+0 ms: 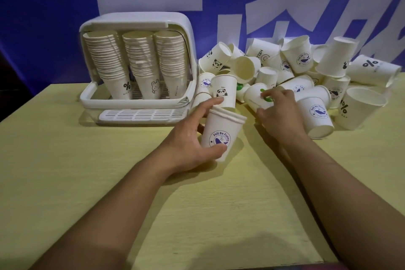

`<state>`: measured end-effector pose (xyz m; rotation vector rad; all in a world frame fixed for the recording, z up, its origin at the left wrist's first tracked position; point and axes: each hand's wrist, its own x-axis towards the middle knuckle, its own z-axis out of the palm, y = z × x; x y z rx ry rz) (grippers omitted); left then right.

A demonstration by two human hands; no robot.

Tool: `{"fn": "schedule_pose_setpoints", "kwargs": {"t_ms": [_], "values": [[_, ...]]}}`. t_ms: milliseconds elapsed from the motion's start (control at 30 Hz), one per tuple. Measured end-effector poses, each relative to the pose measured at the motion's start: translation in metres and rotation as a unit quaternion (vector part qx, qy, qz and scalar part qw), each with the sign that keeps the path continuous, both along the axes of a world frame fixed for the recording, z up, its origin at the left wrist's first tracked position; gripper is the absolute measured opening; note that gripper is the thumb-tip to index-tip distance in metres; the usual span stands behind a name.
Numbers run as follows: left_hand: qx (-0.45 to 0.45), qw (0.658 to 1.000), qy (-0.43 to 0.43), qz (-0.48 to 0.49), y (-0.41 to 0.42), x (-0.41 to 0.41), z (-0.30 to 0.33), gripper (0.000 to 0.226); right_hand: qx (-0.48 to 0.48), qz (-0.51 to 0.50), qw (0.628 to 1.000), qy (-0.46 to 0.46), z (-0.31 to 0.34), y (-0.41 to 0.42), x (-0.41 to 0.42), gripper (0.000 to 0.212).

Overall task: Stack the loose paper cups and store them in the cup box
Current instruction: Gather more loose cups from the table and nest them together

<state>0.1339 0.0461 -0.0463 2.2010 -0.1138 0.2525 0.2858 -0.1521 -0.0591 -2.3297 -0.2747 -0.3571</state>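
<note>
My left hand [192, 131] grips a short stack of white paper cups [221, 136] with a purple whale logo, upright just above the table. My right hand [278, 112] pinches a tipped cup with a green print [255, 96] at the near edge of the loose pile. A panda cup [224, 92] stands upright just behind the stack. The pile of loose cups [306, 68] spreads across the right half of the table. The white cup box [140, 26] stands open at the left, holding three tall cup stacks [142, 61].
A white slotted tray [142, 114] sticks out at the foot of the box. The yellow wooden table [87, 171] reaches to the near edge. A blue and white banner [54, 6] forms the wall behind.
</note>
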Motion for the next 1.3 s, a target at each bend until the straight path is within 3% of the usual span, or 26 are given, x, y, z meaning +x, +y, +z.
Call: {"fn": "schedule_pose_setpoints", "kwargs": {"t_ms": [167,267,400,500,700,900,1033,1167,1300], "values": [[0.022,0.999,0.033,-0.009,-0.001,0.001,0.000,0.100,0.269,0.046,0.962,-0.026,0.030,0.006,-0.030,0.050],[0.014,1.000,0.019,0.002,-0.001,0.001,0.000,0.106,0.331,0.149,0.932,0.009,0.038,0.014,-0.050,0.063],[0.022,1.000,0.000,0.022,-0.001,0.001,0.000,0.121,0.253,0.260,0.930,0.056,0.037,0.025,-0.068,0.080],[0.027,0.999,-0.007,0.037,-0.002,0.002,-0.001,0.132,0.213,0.279,0.936,0.036,0.029,0.031,-0.067,0.070],[0.009,0.999,-0.002,0.040,-0.002,0.001,0.000,0.129,0.263,0.275,0.924,0.035,0.023,0.028,-0.059,0.040],[-0.031,0.998,-0.013,0.057,-0.008,0.002,-0.005,0.130,0.236,0.311,0.919,0.046,0.021,0.027,-0.060,0.060],[-0.060,0.995,-0.036,0.073,-0.008,0.005,-0.012,0.122,0.205,0.286,0.936,-0.002,0.028,0.027,-0.063,0.035],[-0.071,0.992,-0.070,0.075,-0.012,0.003,-0.011,0.094,0.143,0.257,0.953,-0.072,0.035,0.009,-0.065,0.020],[-0.072,0.993,-0.080,0.038,-0.022,0.000,-0.009,0.086,-0.007,0.050,0.980,-0.191,0.031,-0.035,-0.044,0.019]]}}
